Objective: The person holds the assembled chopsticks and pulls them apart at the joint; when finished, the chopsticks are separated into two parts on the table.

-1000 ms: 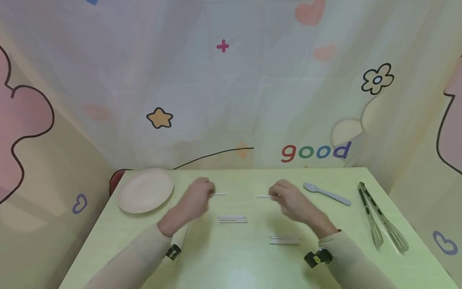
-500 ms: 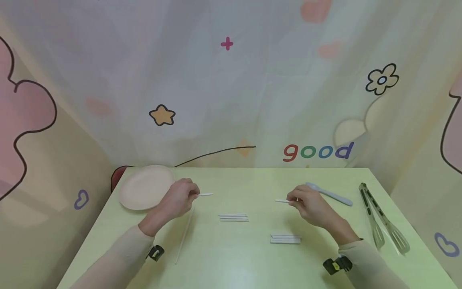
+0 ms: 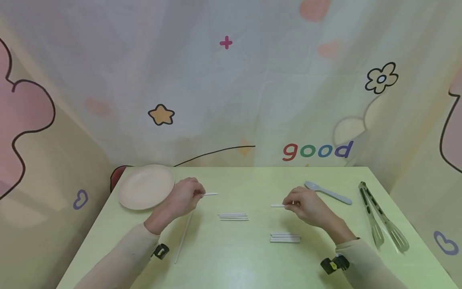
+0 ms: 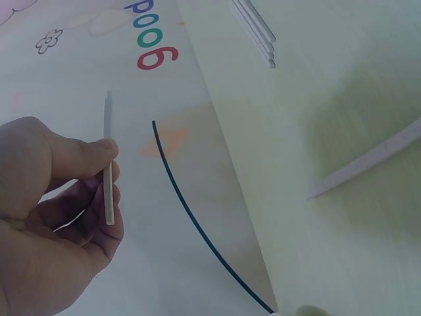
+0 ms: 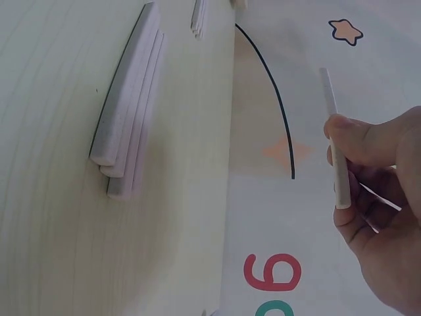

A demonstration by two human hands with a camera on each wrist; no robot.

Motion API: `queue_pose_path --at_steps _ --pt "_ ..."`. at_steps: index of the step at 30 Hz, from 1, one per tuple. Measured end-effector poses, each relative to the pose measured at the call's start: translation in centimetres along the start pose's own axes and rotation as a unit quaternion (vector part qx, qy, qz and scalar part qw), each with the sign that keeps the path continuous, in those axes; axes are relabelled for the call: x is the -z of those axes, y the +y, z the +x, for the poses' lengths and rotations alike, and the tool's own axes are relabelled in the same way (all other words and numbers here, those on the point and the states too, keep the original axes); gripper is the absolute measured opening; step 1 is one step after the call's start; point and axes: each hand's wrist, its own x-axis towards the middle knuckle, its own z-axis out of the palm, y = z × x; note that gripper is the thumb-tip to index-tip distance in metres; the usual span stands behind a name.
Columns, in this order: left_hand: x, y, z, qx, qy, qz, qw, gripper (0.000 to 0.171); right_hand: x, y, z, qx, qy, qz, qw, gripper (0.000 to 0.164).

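Note:
Above the table, left of centre, my left hand (image 3: 185, 196) pinches a short, thin white stick (image 4: 108, 187) between thumb and fingers; its tip points right in the head view. On the other side my right hand (image 3: 304, 204) pinches a similar short white stick (image 5: 339, 172), whose end points left. Between the hands and nearer the person lies a row of several short white sticks (image 3: 233, 217). A second bundle of short white sticks (image 3: 285, 239) rests closer to the right forearm. One long thin stick (image 3: 183, 239) lies slanted beside the left forearm.
A round pale plate (image 3: 146, 188) stands at the back left. At the back right are a grey-blue spoon (image 3: 328, 193) and, beyond it, metal tongs (image 3: 382, 218) with slotted ends. A printed curtain (image 3: 231, 88) hangs behind the table's back edge (image 3: 238, 167).
Both hands have moved apart with their sticks since a second ago. In the last half second the left hand has shifted slightly right, and the right hand's stick has come slightly lower and left.

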Motion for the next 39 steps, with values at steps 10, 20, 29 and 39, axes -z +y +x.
queue_pose_path --at_steps 10,20,29,39 --pt "-0.6 0.3 0.3 -0.002 -0.004 -0.012 0.9999 0.007 -0.6 -0.1 0.0 -0.017 -0.026 0.016 0.999 0.011" --pt "-1.6 0.7 0.8 -0.012 -0.009 -0.019 0.9997 0.008 -1.1 -0.1 -0.2 -0.021 -0.042 0.023 0.999 0.007" --pt "-2.5 1.1 0.9 0.001 -0.010 -0.030 0.9995 0.011 -1.4 -0.2 -0.6 -0.025 -0.047 0.025 0.998 0.008" --pt "-2.8 1.2 1.7 -0.025 -0.034 -0.036 0.9984 0.013 -1.5 -0.3 -1.2 -0.018 -0.023 0.020 0.999 0.010"
